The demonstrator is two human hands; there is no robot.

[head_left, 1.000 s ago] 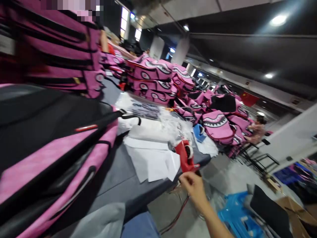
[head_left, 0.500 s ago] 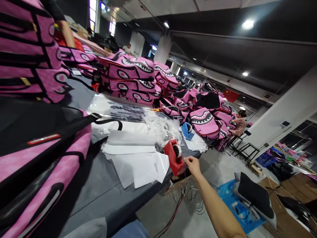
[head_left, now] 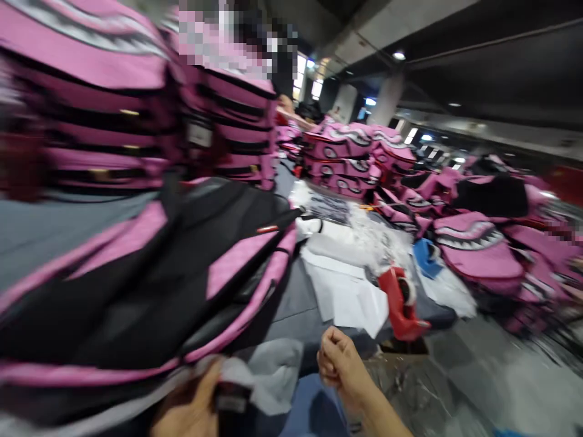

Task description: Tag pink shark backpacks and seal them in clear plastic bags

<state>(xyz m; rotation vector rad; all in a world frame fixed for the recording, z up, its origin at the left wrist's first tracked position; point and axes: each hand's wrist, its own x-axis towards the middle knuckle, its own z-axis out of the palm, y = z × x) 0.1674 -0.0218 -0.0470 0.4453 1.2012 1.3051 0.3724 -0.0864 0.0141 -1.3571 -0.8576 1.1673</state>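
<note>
A black and pink backpack (head_left: 150, 291) lies on its front on the table, straps and back panel up. My left hand (head_left: 195, 403), blurred, is at its near edge, thumb up, closed around something I cannot make out. Beside the thumb are a small dark label-like piece (head_left: 233, 397) and greyish-white soft material (head_left: 276, 370). My right hand (head_left: 339, 364) hovers over the table's front edge, its fingers pinched together; whatever they hold is too small or hidden. Beyond it, to the right, stands a red tape dispenser (head_left: 401, 309), apart from the hand.
White paper sheets (head_left: 346, 297) and clear plastic bags (head_left: 380, 240) lie beyond my right hand. A blue tape dispenser (head_left: 426, 258) sits farther back. Tall stacks of pink backpacks (head_left: 104, 121) stand at the left; a heap of pink backpacks (head_left: 478, 249) lies at the right.
My right hand has left the red tape dispenser and come back toward me, fingers still closed. My view has swung left, and my left hand now shows at the bottom.
</note>
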